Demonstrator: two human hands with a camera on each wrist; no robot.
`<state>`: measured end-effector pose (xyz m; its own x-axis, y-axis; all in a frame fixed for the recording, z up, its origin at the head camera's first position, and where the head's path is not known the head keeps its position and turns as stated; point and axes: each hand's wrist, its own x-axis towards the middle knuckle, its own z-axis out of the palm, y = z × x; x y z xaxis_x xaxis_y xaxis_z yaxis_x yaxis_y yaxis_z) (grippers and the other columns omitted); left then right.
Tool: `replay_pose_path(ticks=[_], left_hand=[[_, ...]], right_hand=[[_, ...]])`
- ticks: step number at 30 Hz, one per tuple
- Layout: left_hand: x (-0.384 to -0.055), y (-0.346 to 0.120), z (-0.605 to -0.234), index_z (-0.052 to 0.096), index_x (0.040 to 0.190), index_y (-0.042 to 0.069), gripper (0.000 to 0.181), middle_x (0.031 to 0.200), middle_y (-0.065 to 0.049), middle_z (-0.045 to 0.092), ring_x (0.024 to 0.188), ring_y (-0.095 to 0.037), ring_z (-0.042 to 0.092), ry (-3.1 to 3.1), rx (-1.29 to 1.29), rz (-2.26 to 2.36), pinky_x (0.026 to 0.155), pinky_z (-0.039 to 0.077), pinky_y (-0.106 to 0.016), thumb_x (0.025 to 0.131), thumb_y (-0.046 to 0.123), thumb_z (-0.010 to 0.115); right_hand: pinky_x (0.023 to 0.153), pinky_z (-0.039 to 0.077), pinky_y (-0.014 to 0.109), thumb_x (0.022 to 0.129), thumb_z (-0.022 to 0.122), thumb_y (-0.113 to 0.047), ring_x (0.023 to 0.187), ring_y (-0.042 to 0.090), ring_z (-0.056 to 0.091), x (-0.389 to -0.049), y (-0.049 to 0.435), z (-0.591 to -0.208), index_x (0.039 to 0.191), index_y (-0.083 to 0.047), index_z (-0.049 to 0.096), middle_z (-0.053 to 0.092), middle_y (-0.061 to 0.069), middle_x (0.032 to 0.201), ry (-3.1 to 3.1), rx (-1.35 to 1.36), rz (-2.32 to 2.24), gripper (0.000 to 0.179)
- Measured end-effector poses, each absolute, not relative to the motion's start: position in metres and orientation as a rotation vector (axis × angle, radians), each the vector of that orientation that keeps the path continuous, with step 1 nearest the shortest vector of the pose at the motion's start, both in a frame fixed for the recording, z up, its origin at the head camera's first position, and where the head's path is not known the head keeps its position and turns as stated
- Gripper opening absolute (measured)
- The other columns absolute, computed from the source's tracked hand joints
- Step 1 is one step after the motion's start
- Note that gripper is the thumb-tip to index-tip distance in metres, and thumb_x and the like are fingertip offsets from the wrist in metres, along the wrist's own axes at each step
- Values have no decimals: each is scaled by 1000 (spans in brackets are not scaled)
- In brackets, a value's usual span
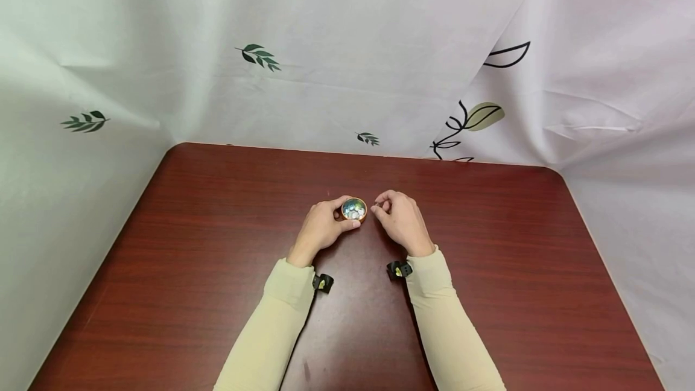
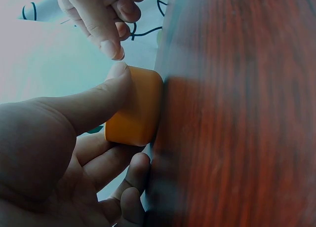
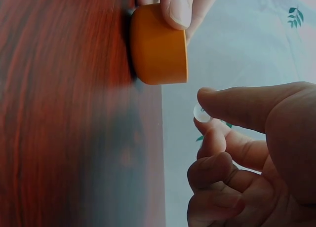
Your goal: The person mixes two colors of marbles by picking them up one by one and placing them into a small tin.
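A small orange cup [image 3: 159,54] with a rounded base stands upright on the table, its side plain in both wrist views. My left hand [image 1: 319,226] grips it from the left, thumb on the near side and fingers round the far side. Inside the cup, several shiny, clear round pieces [image 1: 355,212] show in the head view. Just right of the cup, my right hand [image 1: 403,220] pinches a small clear round bead-like piece [image 3: 200,113] between thumb and index finger. The other fingers of that hand curl loosely below it in the right wrist view.
The reddish-brown wooden table [image 1: 217,210] has rounded far corners. White cloth [image 1: 336,29] with leaf prints hangs behind it and at both sides. A small black wrist camera [image 1: 324,283] sits on the left sleeve, and another black camera [image 1: 399,270] on the right.
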<state>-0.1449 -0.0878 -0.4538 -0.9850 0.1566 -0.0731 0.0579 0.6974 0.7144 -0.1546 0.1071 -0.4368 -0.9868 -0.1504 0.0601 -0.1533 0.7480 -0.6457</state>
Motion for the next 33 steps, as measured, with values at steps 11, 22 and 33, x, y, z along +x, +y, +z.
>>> replay_pose_path(ticks=[11, 22, 33], left_hand=[[-144, -88, -455, 68, 132, 25, 48, 109, -4, 72, 96, -23, 63, 2773, 185, 1185, 86, 48, -41, 87, 34, 82], [-145, -89, -454, 68, 132, 24, 49, 103, -2, 72, 87, -21, 60, 2786, 202, 1176, 81, 46, -38, 86, 35, 82], [-145, -89, -455, 66, 135, 23, 52, 113, -4, 72, 98, -24, 64, 2780, 203, 1180, 87, 48, -41, 87, 35, 82]], right_hand=[[69, 46, 34, 96, 70, -19, 72, 16, 54, -152, 102, -435, 102, -9, 71, 60, 2, 83, -2927, 310, 1068, 12], [69, 45, 34, 95, 71, -17, 72, 17, 53, -152, 96, -436, 101, -9, 71, 58, 1, 82, -2907, 388, 1069, 10], [66, 43, 34, 96, 69, -14, 69, 17, 50, -151, 92, -438, 104, -9, 72, 56, 0, 79, -2894, 459, 1050, 10]])
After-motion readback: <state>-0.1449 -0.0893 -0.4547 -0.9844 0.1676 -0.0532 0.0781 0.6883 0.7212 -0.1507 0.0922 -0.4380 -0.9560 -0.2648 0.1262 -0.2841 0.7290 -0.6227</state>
